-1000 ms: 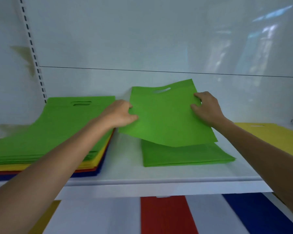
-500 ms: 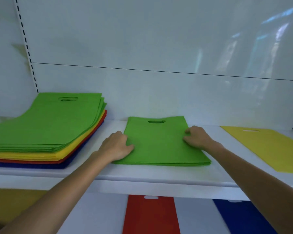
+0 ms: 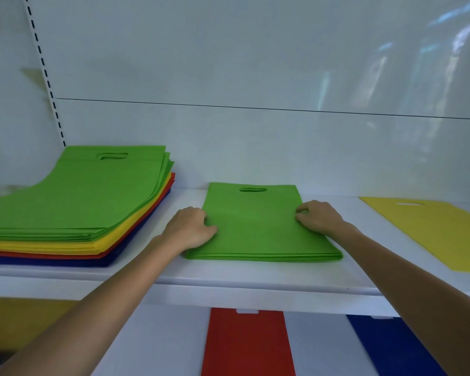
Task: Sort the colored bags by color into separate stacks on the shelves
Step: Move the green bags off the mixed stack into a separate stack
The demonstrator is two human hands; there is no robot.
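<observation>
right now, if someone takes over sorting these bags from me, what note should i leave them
Hands: left hand pinches the left edge of the green stack; right hand pinches its right edge.
Where: green stack lies mid-shelf, yellow bag to its right; red bag and blue bag lie on the level below.
Done: several green bags stacked, other colors started.
Left: the mixed pile at the far left, green on top, then yellow, red, blue.

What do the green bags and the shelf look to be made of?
Green bags: probably non-woven fabric, matte; no shine, die-cut handle slot, thin layered edges in front.
Shelf: likely painted metal or laminate, smooth white; soft sheen, rounded front lip, glossy reflections on the back panel.
</observation>
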